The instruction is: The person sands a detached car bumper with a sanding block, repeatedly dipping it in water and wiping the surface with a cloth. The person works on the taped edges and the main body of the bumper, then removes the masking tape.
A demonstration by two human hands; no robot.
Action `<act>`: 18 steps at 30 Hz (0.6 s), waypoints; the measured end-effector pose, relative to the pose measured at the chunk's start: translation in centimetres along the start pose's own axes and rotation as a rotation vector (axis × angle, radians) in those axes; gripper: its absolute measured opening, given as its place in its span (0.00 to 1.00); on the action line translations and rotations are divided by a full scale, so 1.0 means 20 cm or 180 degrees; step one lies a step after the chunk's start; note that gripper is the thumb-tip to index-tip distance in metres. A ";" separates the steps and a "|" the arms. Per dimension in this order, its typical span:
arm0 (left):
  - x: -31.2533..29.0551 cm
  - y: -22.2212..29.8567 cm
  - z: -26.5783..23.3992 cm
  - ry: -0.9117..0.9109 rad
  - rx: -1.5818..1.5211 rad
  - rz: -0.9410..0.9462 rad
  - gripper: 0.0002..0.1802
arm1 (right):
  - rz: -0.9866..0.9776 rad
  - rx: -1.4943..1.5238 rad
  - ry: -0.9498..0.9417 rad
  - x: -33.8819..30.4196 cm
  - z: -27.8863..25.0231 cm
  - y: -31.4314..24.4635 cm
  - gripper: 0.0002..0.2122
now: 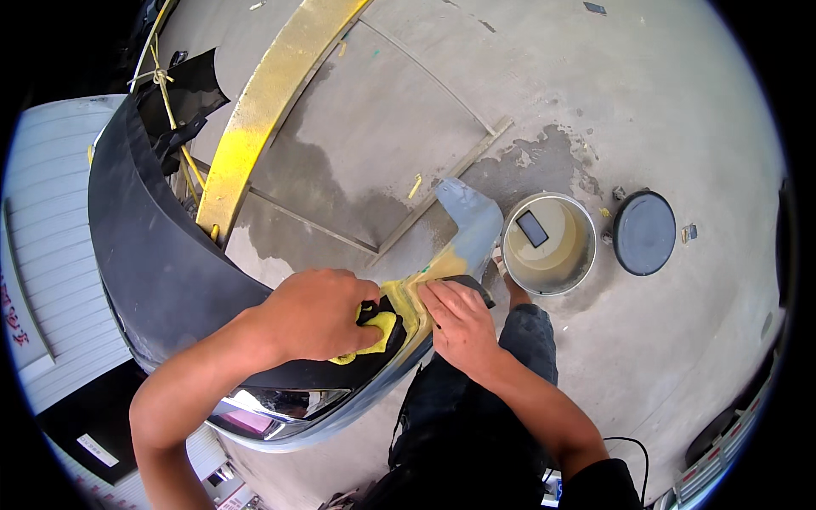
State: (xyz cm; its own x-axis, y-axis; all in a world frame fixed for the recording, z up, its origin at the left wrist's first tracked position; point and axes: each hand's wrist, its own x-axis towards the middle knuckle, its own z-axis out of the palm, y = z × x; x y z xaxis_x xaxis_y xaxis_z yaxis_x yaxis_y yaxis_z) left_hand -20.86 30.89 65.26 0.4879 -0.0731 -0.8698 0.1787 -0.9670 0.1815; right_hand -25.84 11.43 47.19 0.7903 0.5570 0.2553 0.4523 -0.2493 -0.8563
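A dark car bumper (153, 255) curves from the upper left down to the middle, with yellow filler patches near its right end. My left hand (319, 314) rests on the bumper, closed over a yellow and black pad (380, 327). Beside it, my right hand (459, 319) presses a dark sanding sheet (472, 285) against the yellow filler, fingers flat on it. The bumper's grey tip (472, 217) sticks out toward the bucket.
A white bucket (548, 244) holding murky water and a small dark block stands on the wet concrete floor, its dark round lid (643, 231) to the right. A yellow beam (259, 110) crosses the upper left. My dark trouser legs are below.
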 end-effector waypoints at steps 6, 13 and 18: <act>0.00 0.04 0.01 0.0124 -0.0086 -0.0191 0.20 | -0.0297 -0.0210 -0.0453 -0.07 0.00 0.10 0.25; 0.02 0.03 0.00 0.0193 -0.0105 -0.0158 0.20 | -0.0451 -0.0224 -0.0658 -0.07 -0.05 0.04 0.25; 0.01 0.04 0.04 0.0297 0.0030 -0.0284 0.19 | -0.0302 -0.0322 -0.0737 -0.02 -0.02 -0.02 0.25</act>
State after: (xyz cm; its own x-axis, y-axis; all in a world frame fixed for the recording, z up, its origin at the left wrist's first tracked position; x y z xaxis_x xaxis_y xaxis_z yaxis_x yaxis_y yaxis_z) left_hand -21.28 29.95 64.85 0.5480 0.0358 -0.8357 0.2171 -0.9709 0.1008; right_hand -26.22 10.95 47.52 0.6322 0.7450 0.2128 0.5681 -0.2589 -0.7812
